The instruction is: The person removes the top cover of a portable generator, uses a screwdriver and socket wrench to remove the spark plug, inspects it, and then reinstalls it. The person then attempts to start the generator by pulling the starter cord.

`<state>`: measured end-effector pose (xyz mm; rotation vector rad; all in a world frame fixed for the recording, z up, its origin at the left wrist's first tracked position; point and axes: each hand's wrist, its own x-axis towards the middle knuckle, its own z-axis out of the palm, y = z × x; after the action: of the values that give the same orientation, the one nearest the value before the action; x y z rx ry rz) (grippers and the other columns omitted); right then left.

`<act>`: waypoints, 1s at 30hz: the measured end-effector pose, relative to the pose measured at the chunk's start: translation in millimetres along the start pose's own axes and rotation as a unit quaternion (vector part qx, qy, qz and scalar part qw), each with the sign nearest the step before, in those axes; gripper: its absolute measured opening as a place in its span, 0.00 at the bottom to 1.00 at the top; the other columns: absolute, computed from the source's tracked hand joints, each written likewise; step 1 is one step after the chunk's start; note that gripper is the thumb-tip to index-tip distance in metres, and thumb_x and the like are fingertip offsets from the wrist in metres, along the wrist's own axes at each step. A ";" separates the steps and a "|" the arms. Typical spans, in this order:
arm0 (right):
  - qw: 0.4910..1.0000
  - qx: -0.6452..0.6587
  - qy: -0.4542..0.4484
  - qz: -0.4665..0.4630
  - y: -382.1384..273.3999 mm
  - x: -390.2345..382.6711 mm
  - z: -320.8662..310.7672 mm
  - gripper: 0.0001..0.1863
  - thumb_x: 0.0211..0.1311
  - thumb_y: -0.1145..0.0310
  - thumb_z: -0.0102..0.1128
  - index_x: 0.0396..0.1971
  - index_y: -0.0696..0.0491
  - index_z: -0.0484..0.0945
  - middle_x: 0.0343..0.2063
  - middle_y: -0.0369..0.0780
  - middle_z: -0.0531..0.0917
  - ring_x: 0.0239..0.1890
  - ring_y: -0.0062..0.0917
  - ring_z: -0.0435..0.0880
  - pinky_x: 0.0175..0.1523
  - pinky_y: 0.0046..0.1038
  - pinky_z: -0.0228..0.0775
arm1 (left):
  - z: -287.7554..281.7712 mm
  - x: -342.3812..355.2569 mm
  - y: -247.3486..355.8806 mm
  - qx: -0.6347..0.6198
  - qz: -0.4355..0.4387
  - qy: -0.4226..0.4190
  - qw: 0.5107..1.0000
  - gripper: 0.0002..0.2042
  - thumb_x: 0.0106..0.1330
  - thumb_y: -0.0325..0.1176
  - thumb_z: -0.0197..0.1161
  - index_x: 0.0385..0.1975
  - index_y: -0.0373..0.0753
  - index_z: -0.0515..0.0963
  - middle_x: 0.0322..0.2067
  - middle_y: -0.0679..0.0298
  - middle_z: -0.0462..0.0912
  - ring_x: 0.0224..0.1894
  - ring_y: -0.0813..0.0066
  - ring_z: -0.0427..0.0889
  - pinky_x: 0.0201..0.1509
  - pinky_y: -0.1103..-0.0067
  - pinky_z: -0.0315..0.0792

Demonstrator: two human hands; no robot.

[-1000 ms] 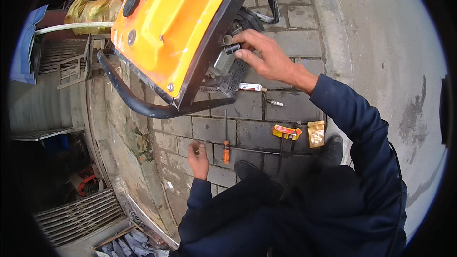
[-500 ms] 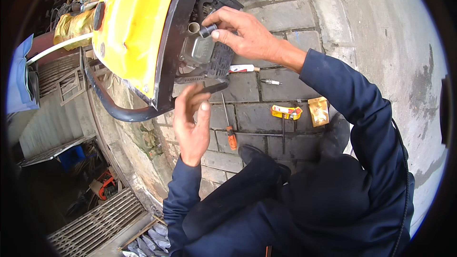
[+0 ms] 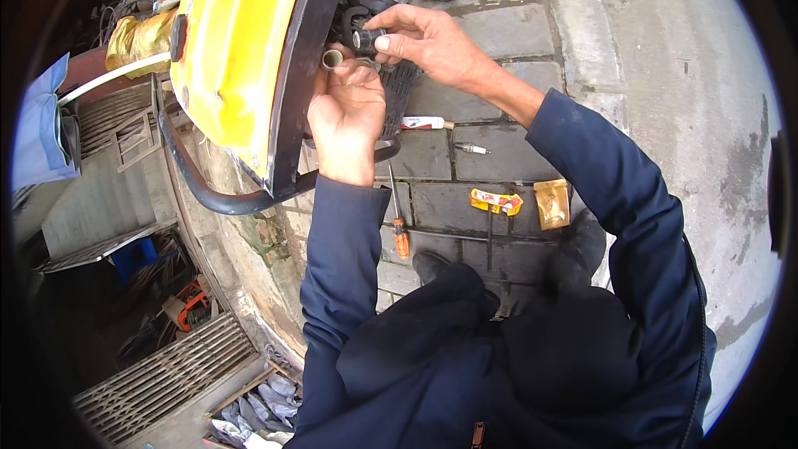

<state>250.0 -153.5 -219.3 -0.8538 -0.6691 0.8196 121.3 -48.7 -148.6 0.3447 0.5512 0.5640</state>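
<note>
Side by side, pinching a black cylinder in nearly closed right fingers and half-curling left fingers against a metal tube, with unclear hold.

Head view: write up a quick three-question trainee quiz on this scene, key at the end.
1. Which hand grips the black cylinder?
2. True or false: the left hand is holding the orange-handled screwdriver.
3. What lies just right of the yellow-and-red packet? A) spark plug; B) gold packet; C) screwdriver.

Key: 1. The right hand. 2. False; it lies on the paving. 3. B.
</note>
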 end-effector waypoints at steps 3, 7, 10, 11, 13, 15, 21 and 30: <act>1.000 0.009 0.006 -0.002 2.0 6.0 -1.8 0.18 0.73 0.66 0.63 0.57 0.58 0.79 0.40 0.38 0.86 0.41 0.21 0.85 0.50 0.27 0.79 | 2.3 -8.6 1.0 -0.015 -0.019 -0.017 1.000 0.10 0.78 0.36 0.53 0.43 0.36 0.77 0.36 0.63 0.83 0.30 0.76 0.77 0.36 0.77 0.72; 1.000 -0.016 -0.009 -0.015 4.3 16.4 -3.3 0.19 0.72 0.64 0.65 0.56 0.59 0.80 0.36 0.38 0.87 0.38 0.20 0.86 0.47 0.26 0.80 | 8.5 -20.4 -1.3 -0.038 -0.019 0.010 0.999 0.09 0.77 0.34 0.56 0.45 0.36 0.77 0.36 0.63 0.82 0.31 0.77 0.76 0.39 0.77 0.71; 1.000 -0.024 -0.005 -0.007 3.9 23.8 -0.1 0.18 0.69 0.64 0.68 0.53 0.59 0.83 0.35 0.36 0.87 0.37 0.18 0.85 0.45 0.25 0.79 | 12.1 -27.6 -10.5 -0.042 -0.036 -0.035 0.998 0.11 0.77 0.38 0.57 0.46 0.36 0.77 0.39 0.64 0.82 0.32 0.75 0.76 0.40 0.77 0.70; 0.999 -0.029 0.011 -0.014 3.8 26.0 2.7 0.16 0.68 0.65 0.69 0.49 0.60 0.84 0.33 0.39 0.87 0.33 0.20 0.85 0.40 0.25 0.81 | 12.0 -31.7 -14.8 -0.038 -0.047 -0.071 0.996 0.12 0.78 0.40 0.57 0.46 0.37 0.77 0.40 0.64 0.82 0.32 0.75 0.76 0.39 0.78 0.70; 0.999 -0.042 0.001 0.010 1.9 28.7 5.8 0.18 0.68 0.63 0.69 0.52 0.57 0.83 0.34 0.36 0.87 0.36 0.16 0.83 0.43 0.23 0.78 | 8.6 -48.2 -18.8 -0.004 -0.050 -0.049 0.998 0.14 0.80 0.40 0.54 0.50 0.35 0.75 0.42 0.63 0.82 0.34 0.75 0.74 0.39 0.76 0.70; 0.999 -0.052 0.001 -0.014 1.1 28.2 11.2 0.18 0.65 0.62 0.72 0.48 0.60 0.85 0.35 0.40 0.89 0.34 0.21 0.86 0.41 0.26 0.81 | -2.5 -78.0 -20.6 0.064 -0.087 -0.050 0.993 0.16 0.80 0.45 0.53 0.50 0.38 0.76 0.42 0.64 0.83 0.32 0.74 0.77 0.37 0.77 0.72; 0.924 -0.301 0.065 -0.227 16.3 28.0 50.7 0.17 0.58 0.59 0.71 0.39 0.58 0.87 0.34 0.47 0.87 0.39 0.43 0.87 0.49 0.40 0.79 | -96.2 -164.9 -35.4 0.440 -0.167 0.060 0.880 0.14 0.78 0.42 0.58 0.48 0.35 0.77 0.35 0.57 0.86 0.25 0.76 0.80 0.29 0.82 0.74; 0.817 -0.404 0.102 -0.399 33.4 37.0 64.9 0.08 0.51 0.71 0.66 0.29 0.58 0.82 0.29 0.48 0.81 0.36 0.44 0.77 0.46 0.42 0.72 | -212.5 -216.7 -42.7 0.563 -0.246 0.144 0.776 0.15 0.76 0.44 0.63 0.35 0.37 0.77 0.28 0.66 0.84 0.20 0.86 0.76 0.23 0.86 0.69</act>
<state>207.1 -84.6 -208.7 -1.2503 -1.0953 -0.3754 -137.3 -176.2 -252.7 1.2236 1.2161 -0.3141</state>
